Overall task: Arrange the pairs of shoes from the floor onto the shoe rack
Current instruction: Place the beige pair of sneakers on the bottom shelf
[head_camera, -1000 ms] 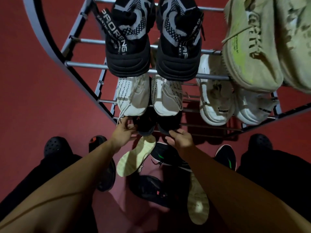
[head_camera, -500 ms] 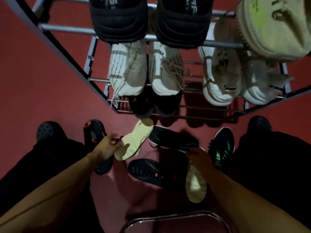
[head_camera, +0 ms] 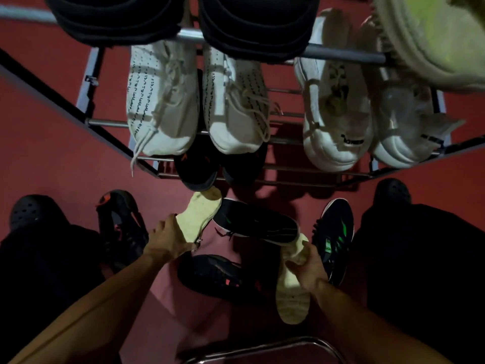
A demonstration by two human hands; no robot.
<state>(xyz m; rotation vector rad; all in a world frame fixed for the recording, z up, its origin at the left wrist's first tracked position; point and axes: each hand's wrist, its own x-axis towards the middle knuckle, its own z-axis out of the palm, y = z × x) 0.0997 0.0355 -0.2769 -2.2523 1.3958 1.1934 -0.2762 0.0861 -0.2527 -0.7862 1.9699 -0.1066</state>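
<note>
On the red floor lie two shoes turned sole up, their soles pale yellow. My left hand [head_camera: 168, 239] grips the left pale-soled shoe [head_camera: 200, 215] at its near end. My right hand [head_camera: 307, 269] grips the right pale-soled shoe [head_camera: 290, 292] around its middle. Between them lie a black shoe with green marks [head_camera: 256, 223] and a black shoe with red marks [head_camera: 217, 277]. Another black-and-green shoe [head_camera: 334, 237] lies to the right, and a black-and-red one [head_camera: 119, 224] to the left. The metal shoe rack [head_camera: 110, 122] holds white and black pairs.
My feet in black perforated clogs [head_camera: 30, 208] [head_camera: 392, 190] stand at both sides of the loose shoes. A pair of black shoes [head_camera: 199, 169] sits on the rack's lowest shelf. A curved metal tube [head_camera: 262, 346] shows at the bottom edge. A cream shoe [head_camera: 430, 38] is on the top shelf.
Both hands drew back from the black pair on the lowest shelf and came down to the floor. Each now grips a pale-soled shoe. The view tilted downward.
</note>
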